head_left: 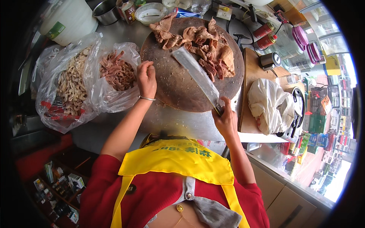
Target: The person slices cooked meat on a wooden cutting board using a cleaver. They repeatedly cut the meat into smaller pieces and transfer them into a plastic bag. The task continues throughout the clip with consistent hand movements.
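My right hand [226, 121] grips the dark handle of a Chinese cleaver [196, 75]. Its broad, smeared blade points up and left across a round wooden chopping block [176, 88]. Large, folded pieces of brown cooked meat [199, 37] lie over the block's far and right parts, just beyond the blade. Loosely curled, my left hand [146, 81] is at the block's left edge, beside a clear plastic bag [114, 99] of reddish-brown meat strips [118, 71]. Whether anything is inside its fingers is hidden. Farther left, another clear bag [45, 94] holds pale, cut strips [73, 82].
Along the back stand a white bucket [71, 20], a steel pot [105, 12] and a plastic tub [151, 12]. To the right, a wooden board [246, 85] bears a white plastic bag [271, 105] beside a portable stove [298, 119]. Red canisters [263, 30] and purple-lidded jars [299, 37] stand beyond.
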A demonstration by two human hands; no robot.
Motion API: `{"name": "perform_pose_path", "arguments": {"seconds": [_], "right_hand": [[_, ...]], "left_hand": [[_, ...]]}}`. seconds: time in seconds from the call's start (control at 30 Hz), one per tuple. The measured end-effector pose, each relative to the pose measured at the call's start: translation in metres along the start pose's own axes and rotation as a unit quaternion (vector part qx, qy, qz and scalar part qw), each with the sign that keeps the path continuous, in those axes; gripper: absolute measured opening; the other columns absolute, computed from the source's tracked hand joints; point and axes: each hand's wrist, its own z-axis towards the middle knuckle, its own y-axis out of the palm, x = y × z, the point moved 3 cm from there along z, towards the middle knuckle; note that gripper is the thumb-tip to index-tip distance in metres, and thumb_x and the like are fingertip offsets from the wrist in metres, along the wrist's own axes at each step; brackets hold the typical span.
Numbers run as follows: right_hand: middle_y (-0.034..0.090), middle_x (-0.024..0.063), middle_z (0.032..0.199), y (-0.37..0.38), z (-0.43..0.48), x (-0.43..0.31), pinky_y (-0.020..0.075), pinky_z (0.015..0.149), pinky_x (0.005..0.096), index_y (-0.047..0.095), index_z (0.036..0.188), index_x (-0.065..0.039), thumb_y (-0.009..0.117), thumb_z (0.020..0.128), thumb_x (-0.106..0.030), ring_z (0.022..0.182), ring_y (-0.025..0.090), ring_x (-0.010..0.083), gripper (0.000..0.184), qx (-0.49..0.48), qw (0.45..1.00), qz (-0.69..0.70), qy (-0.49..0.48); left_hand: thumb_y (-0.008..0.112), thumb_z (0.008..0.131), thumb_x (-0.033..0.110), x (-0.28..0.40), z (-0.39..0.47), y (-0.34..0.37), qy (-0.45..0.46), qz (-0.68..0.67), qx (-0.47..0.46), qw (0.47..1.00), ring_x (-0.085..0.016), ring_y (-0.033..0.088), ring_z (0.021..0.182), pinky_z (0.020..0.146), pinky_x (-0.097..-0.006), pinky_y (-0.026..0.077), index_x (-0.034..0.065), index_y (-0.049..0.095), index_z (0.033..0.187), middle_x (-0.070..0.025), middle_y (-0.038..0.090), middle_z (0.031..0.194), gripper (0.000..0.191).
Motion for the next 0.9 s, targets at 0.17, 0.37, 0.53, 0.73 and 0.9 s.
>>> {"name": "perform_pose_path", "arguments": {"seconds": [0.17,0.37,0.53,0.73,0.9], "right_hand": [[0.049,-0.0016,0.068,-0.042,-0.076,0.034,0.0385,0.055,0.0235,0.048,0.123,-0.007,0.063,0.083,-0.001,0.06,0.043,0.0065,0.043,0.118,0.965,0.203,0.113],[0.048,-0.004,0.076,-0.063,-0.109,0.063,0.0364,0.058,0.0202,0.05,0.124,-0.006,0.06,0.083,0.004,0.063,0.043,0.0041,0.043,0.222,0.912,0.292,0.184],[0.046,-0.0048,0.073,-0.059,-0.121,0.063,0.0334,0.054,0.0196,0.05,0.125,-0.006,0.06,0.083,0.004,0.061,0.042,0.003,0.044,0.195,0.909,0.293,0.221],[0.047,-0.004,0.071,-0.046,-0.114,0.051,0.0332,0.054,0.0193,0.048,0.128,-0.006,0.06,0.084,0.006,0.061,0.042,0.0032,0.047,0.15,0.91,0.323,0.211],[0.051,-0.0019,0.072,-0.039,-0.107,0.042,0.0362,0.055,0.0213,0.045,0.129,-0.005,0.061,0.084,0.004,0.063,0.046,0.005,0.049,0.125,0.922,0.313,0.19]], "left_hand": [[0.059,0.088,0.039,0.009,-0.017,0.106,0.016,0.081,-0.1,0.992,-0.045,0.037,0.127,0.108,-0.0502,0.028,-0.0049,0.043,0.126,-0.0317,0.04,0.135,0.06],[0.075,0.064,0.063,0.052,-0.014,0.194,0.034,0.138,-0.145,0.979,-0.048,0.028,0.131,0.109,-0.0527,0.023,-0.0051,0.033,0.134,-0.0359,0.032,0.138,0.106],[0.079,0.056,0.062,0.078,-0.022,0.223,-0.024,0.231,-0.11,0.966,-0.049,0.024,0.133,0.111,-0.0553,0.017,-0.0023,0.023,0.141,-0.0351,0.024,0.143,0.12],[0.078,0.064,0.038,0.081,-0.022,0.236,-0.025,0.229,-0.043,0.972,-0.052,0.033,0.125,0.106,-0.0576,0.027,0.0135,0.038,0.138,-0.0322,0.036,0.132,0.087],[0.074,0.072,0.023,0.073,-0.03,0.212,0.121,0.222,-0.09,0.963,-0.05,0.039,0.117,0.101,-0.0563,0.033,0.0163,0.064,0.1,-0.026,0.045,0.117,0.031]]}}
